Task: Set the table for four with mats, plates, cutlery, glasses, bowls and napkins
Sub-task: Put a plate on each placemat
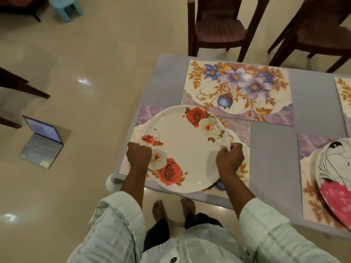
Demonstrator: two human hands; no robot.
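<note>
The table [275,158], covered in grey-lilac cloth, is occupying the right half of the head view, and four floral mats are lying on it. The near-left mat [239,130] is sitting at the table's 7 o'clock corner, and the rose plate [186,149] is resting on or just above it; which one cannot be told.

**Hands.** The left hand [139,155] is gripping the rim at the plate's 9 o'clock, fingers curled over the edge. The right hand [229,158] is pinching the rim at 3 o'clock, thumb on top.

**Risks, as judged.** The plate's 6 o'clock edge is overhanging the mat and reaching nearly to the table's edge. If it is let go there, a knock from the person's body could be tipping it to the floor. The plate looks smooth and glossy, so it may be sliding on the mat. Pushing it toward 12 o'clock could be dragging the mat against the far-left mat [237,92], which it is touching or slightly overlapping.

**Containers.** The rose plate is holding nothing. The pink plate [334,179], at 3 o'clock on the near-right mat [311,186], is partly cut off by the frame, and its visible part is holding nothing. The far-left mat and the far-right mat [342,95] are bearing nothing in view. No glasses, bowls, cutlery or napkins are showing.
</note>
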